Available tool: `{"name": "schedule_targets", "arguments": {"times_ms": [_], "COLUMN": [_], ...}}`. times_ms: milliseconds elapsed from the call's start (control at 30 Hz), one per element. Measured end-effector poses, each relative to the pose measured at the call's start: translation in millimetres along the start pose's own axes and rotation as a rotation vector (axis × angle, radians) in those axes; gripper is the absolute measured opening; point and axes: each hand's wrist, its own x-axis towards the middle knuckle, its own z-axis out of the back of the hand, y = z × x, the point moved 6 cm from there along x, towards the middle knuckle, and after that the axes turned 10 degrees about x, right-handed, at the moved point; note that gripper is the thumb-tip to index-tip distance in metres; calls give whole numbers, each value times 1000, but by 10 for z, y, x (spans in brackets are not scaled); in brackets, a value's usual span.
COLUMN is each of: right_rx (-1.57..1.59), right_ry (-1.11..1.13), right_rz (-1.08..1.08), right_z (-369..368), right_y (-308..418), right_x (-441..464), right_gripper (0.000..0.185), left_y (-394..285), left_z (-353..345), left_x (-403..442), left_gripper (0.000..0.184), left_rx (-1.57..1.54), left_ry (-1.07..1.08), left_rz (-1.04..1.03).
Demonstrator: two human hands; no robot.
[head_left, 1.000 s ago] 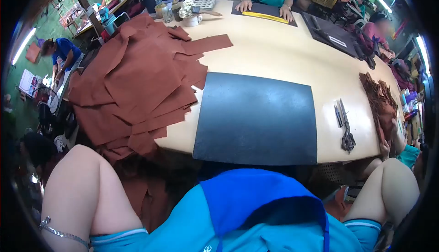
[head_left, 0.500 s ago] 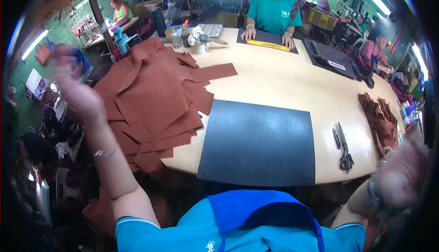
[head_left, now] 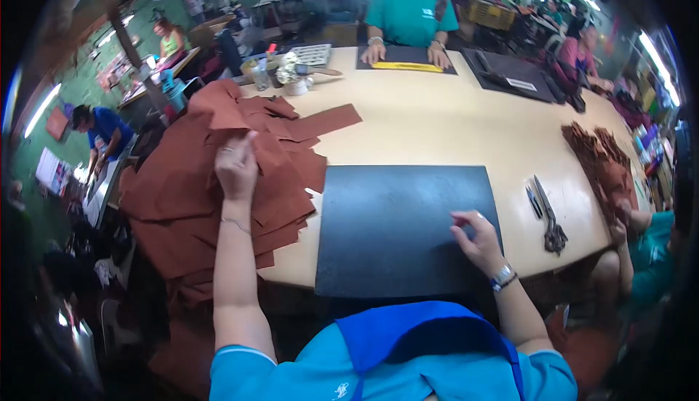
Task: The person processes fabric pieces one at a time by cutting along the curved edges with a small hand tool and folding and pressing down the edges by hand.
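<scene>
Head view — the person's two bare hands above a pale surface (head_left: 408, 128), seen from above. The left hand (head_left: 238, 167) is at the heap of brown sheets (head_left: 175, 183), which lies in overlapping layers on the left side of the surface; its grip is narrow, the fingers curled in against the material, though whether a sheet is pinched between them cannot be told. The right hand (head_left: 477, 241) is above the right part of a dark rectangular mat (head_left: 393, 219) at the near edge; its grip is wide, thumb and fingers apart and holding nothing, and contact with the mat cannot be judged. A wristwatch (head_left: 502, 278) circles the right wrist. To the right of the mat lie a pair of scissors (head_left: 550, 219), blades pointing away from the wearer, and a slim dark tool (head_left: 534, 202) just beside them. Farther right, a gathered brown bundle (head_left: 601, 168) stands near the edge, a second person's hand (head_left: 621, 213) close to its lower end. Across the surface, a co-worker in a green shirt (head_left: 411, 15) rests both hands near the ends of a yellow strip (head_left: 406, 66) on a dark sheet; a white cup (head_left: 295, 86) stands beyond the brown heap — a brush (head_left: 320, 71) beside its rim
</scene>
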Motion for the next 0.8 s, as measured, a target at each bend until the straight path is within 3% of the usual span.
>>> {"name": "schedule_targets", "arguments": {"times_ms": [67, 100, 133, 167, 200, 233, 267, 333, 400, 467, 533, 667, 733, 800], "right_rx": [-145, -96, -127, -164, -227, -285, -318, -366, -215, -75, 21, 139, 83, -127], "right_ry": [-56, -48, -51, -55, -12, 32, 64, 158, 125, 152, 128, 55, -73, -331], "right_rz": [267, 299, 392, 484, 475, 464, 444, 422, 312, 268, 408, 571, 596, 486], "right_z": [-172, -294, -412, -496, -554, -556, -513, -454, -261, -120, -30, 390, 703, 948], "right_y": [396, 465, 558, 645, 732, 780, 682, 452, 404, 505, 636, 1041, 1264, 1282], "right_x": [178, 240, 303, 353, 410, 438, 432, 381, 257, 133, 39, 47, 200, 562], "right_gripper": [53, 67, 67, 69, 59, 49, 42, 29, 20, 18, 22, 24, 22, 19], "left_y": [-854, -1300, -1673, -2100, -2356, -2558, -2670, -2609, -2396, -2101, -1922, -1330, -1128, -1171], "left_z": [122, 169, 199, 461, 496, 688, 786, 831, 783, 584, 614, 847, 955, 660], "left_x": [-76, -179, -287, -372, -662, -735, -826, -869, -881, -1152, -1097, -617, -47, 468], "left_gripper": [29, 29, 25, 27, 34, 41, 46, 54, 58, 36, 27, 16, 24, 21], "left_rx": [-241, -381, -762, -719, -763, -797, -923, -913, -552, -346, -379, -1190, -1137, -1014], "left_ry": [40, 94, 97, 110, 310, 373, 339, 402, 561, 679, 684, 880, 738, 564], "left_rz": [-231, -315, -314, -516, -670, -753, -699, -353, -161, -136, -129, 511, 293, 79]}}
